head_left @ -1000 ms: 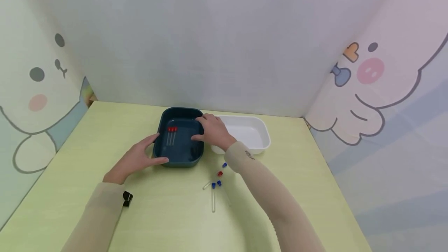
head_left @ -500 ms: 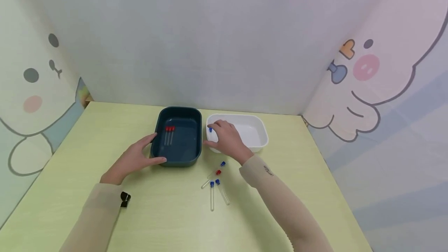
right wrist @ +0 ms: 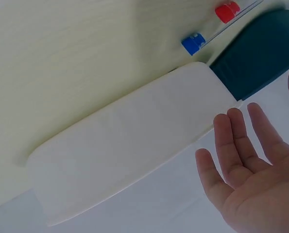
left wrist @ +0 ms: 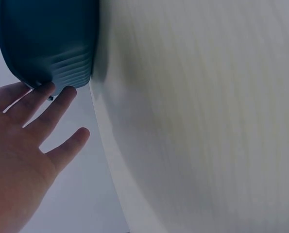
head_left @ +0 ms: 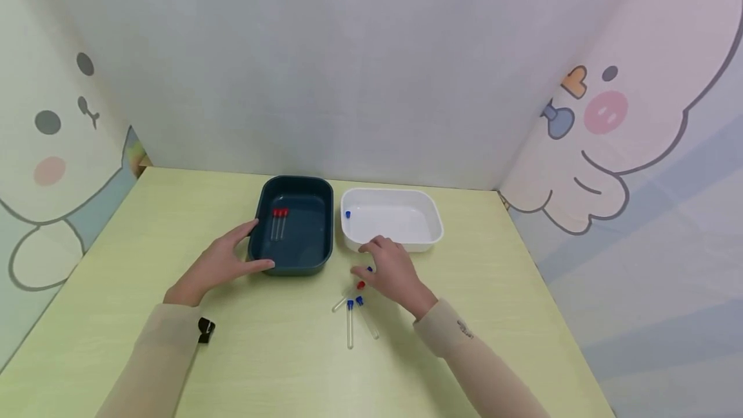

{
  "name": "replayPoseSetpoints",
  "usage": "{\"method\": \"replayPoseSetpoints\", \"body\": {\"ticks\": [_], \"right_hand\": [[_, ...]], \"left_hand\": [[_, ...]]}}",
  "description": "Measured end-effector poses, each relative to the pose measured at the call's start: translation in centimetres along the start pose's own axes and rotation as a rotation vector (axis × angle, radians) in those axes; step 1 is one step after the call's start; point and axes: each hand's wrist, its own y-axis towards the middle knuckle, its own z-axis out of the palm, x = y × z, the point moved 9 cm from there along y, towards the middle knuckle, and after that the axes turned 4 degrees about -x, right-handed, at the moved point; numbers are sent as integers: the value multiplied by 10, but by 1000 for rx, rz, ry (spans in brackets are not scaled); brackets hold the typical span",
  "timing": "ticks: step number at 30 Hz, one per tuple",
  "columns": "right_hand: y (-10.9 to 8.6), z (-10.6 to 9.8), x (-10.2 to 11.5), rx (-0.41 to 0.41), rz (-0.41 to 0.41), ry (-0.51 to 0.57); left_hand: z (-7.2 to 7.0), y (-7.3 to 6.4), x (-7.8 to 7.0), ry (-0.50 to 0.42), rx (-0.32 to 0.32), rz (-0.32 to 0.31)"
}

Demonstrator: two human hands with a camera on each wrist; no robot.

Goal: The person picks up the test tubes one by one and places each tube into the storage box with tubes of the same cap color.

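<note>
My left hand (head_left: pixel 215 269) rests at the left side of the dark teal tray (head_left: pixel 311 231), fingers spread at the rim and thumb at its front edge. Several red-capped tubes (head_left: pixel 280 213) lie side by side in that tray. With nothing in its fingers, my right hand (head_left: pixel 397 276) hovers over the loose tubes, in front of the white tray (head_left: pixel 400 218). A blue cap (head_left: pixel 348 215) shows at the white tray's left end. Beneath and beside the right hand lie a red-capped tube (head_left: pixel 361 285) and several blue-capped tubes (head_left: pixel 350 324), one partly hidden by the thumb.
The two trays stand side by side near the back of the pale yellow-green table (head_left: pixel 278 353), close to a light backdrop (head_left: pixel 325 82). A black clip-like object (head_left: pixel 206 329) sits beside the left sleeve (head_left: pixel 157 353).
My right hand has moved from the teal tray's right side across the white tray, then down to the loose tubes. The left hand stays at the teal tray.
</note>
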Motion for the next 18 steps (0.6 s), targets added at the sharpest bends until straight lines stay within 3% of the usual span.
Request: {"method": "replayPoseSetpoints", "body": {"ticks": [8, 18], "right_hand": [[-25, 0, -2, -53, 24, -4], [-36, 21, -10, 42, 93, -48]], "left_hand": [[0, 0, -1, 7, 13, -8], [1, 1, 3, -1, 9, -7]]}}
